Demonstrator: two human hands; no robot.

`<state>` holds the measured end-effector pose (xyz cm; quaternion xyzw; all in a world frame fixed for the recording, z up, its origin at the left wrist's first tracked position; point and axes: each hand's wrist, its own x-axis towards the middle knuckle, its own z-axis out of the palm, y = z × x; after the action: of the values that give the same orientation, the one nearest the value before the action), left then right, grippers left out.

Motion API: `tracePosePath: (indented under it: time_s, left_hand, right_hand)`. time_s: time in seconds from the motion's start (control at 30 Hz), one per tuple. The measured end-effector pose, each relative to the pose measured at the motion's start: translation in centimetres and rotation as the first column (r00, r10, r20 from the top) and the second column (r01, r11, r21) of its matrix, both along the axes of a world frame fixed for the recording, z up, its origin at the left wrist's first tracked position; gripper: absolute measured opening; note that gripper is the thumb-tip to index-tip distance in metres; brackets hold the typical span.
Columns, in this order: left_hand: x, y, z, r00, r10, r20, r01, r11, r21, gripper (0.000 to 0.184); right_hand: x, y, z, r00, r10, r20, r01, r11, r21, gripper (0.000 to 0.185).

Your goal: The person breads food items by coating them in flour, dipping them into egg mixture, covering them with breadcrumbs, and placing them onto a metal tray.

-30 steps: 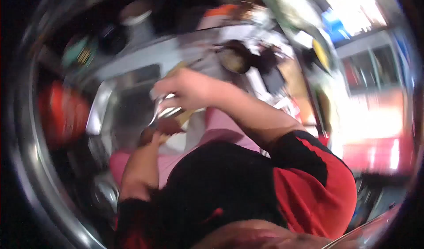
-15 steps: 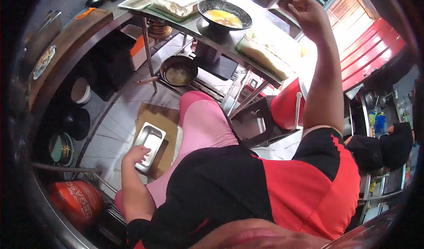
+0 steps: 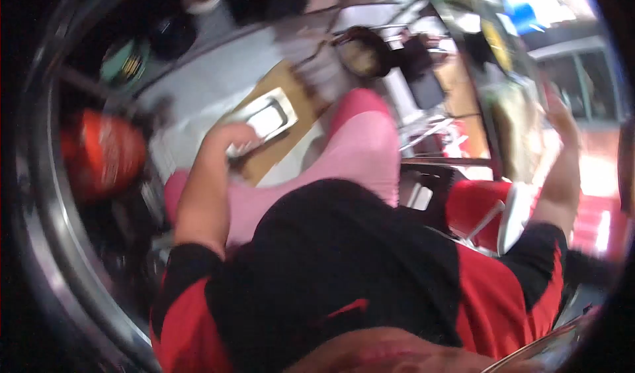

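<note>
Plainly, two hands apart and one metal pan

One metal pan (image 3: 271,117) shows above one sheet of brown cardboard (image 3: 283,149), along the cardboard's left edge; whether it rests there or is slightly raised, I cannot tell. The left hand (image 3: 235,139) is at the pan's near end, its fingers curled there — blur leaves it uncertain whether they grasp the rim or only touch it.

Well apart from it, the right hand (image 3: 561,113) is up by the near end of the bench (image 3: 477,108), beside one pale container (image 3: 516,131). Its grip is too blurred to read — I cannot tell if it holds anything.

Below the bench's front edge sits one dark frying pan (image 3: 362,54) with pale contents. One red bucket (image 3: 473,207) stands near the bench's near corner. One red gas cylinder (image 3: 102,151) stands well left of the cardboard.
</note>
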<state>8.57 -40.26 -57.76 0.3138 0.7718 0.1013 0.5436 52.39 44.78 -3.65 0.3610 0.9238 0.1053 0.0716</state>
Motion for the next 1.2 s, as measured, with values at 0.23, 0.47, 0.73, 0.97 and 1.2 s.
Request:
tracePosePath:
  time_s: [0.23,0.47,0.73,0.97,1.2]
  left_hand:
    - [-2.1,-4.9,8.2,0.924,0.379,-0.047,-0.360,0.905,0.225,0.055]
    - [2.1,-3.3,11.8,0.981,0.189,-0.042,-0.164,0.928,0.335,0.054]
    - [6.0,-5.1,9.1,0.951,0.292,-0.100,-0.256,0.928,0.272,0.048]
    - [9.4,-4.4,10.2,0.968,0.250,0.023,-0.249,0.943,0.221,0.043]
    - [11.2,-2.4,9.5,0.991,0.129,0.038,-0.135,0.955,0.263,0.039]
  right_hand:
    - [-15.2,-32.6,9.5,0.965,0.188,-0.182,-0.095,0.901,0.424,0.046]
    - [-32.4,-54.2,-21.1,0.878,0.475,-0.056,-0.409,0.685,-0.603,0.044]
    - [-44.7,-47.1,-80.5,0.700,0.676,0.232,-0.310,0.579,-0.754,0.096]
    - [-42.1,-52.9,-80.5,0.774,0.476,0.418,0.153,0.500,-0.853,0.085]
    - [-43.3,-59.1,-75.8,0.769,0.151,0.621,0.439,0.582,-0.685,0.077]
